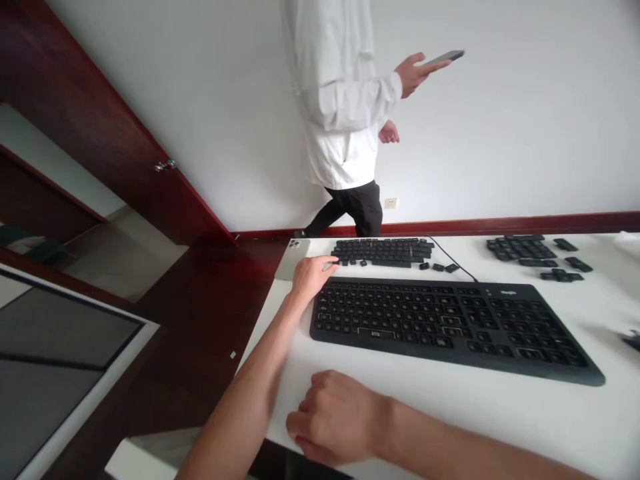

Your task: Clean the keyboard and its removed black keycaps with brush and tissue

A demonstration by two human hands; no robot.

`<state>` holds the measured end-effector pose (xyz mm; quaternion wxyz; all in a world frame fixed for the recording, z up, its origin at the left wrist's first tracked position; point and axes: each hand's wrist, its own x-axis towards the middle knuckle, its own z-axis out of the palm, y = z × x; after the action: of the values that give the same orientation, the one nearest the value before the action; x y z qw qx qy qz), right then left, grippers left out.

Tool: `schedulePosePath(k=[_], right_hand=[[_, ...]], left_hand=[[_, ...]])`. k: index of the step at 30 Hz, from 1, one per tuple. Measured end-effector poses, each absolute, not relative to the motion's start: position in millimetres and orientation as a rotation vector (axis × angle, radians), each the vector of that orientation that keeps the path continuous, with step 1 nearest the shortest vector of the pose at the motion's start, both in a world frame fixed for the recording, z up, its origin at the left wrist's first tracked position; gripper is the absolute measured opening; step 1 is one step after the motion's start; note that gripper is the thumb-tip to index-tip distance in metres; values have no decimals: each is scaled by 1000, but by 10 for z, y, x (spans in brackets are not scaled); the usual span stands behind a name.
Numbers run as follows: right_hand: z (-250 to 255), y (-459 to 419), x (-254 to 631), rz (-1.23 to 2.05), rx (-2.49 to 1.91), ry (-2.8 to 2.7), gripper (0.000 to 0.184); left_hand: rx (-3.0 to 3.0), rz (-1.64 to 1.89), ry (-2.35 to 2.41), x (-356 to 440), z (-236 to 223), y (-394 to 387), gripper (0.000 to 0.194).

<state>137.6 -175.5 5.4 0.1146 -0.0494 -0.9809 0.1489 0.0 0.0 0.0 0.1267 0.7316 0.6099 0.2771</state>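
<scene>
A black keyboard [450,327] lies on the white table [500,413]. Behind it sit rows of loose black keycaps [383,252], with further groups of keycaps [525,248] at the far right. My left hand [313,275] reaches to the left end of the keycap rows, fingers bent, its fingertips touching a keycap there. A phone [294,259] lies face down just left of that hand. My right hand [335,417] rests curled in a loose fist at the table's near edge, in front of the keyboard, with nothing seen in it.
A person in a white jacket [345,100] walks past behind the table, holding a phone [443,59]. A dark wooden door [100,133] and red-brown floor [200,320] lie to the left. A dark object [633,341] shows at the right edge.
</scene>
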Motion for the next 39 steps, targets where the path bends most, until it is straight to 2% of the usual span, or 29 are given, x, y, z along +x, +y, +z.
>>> schedulePosePath(k=[4,11,13,17,22,39], right_hand=[[-264,-1816,1353,619,-155,-2767,10],[-255,-1728,1397,1008,-293,-2588,12],[-269,-1722,1394,1011,-315,-2581,12],[-306,-1737,1389,995,-336,-2578,13],[-277,-1729,1386,982,-344,-2598,14],[-183,-1715,1392,955,-380,-2667,14]], left_hand=[[2103,825,1752,24,11,-16,20],[2147,734,1786,33,76,-43,14],[2121,763,1779,26,88,-41,13],[2120,751,1784,11,103,-30,29],[2166,603,1846,9,111,-29,22],[2031,745,1721,-13,0,11,20]])
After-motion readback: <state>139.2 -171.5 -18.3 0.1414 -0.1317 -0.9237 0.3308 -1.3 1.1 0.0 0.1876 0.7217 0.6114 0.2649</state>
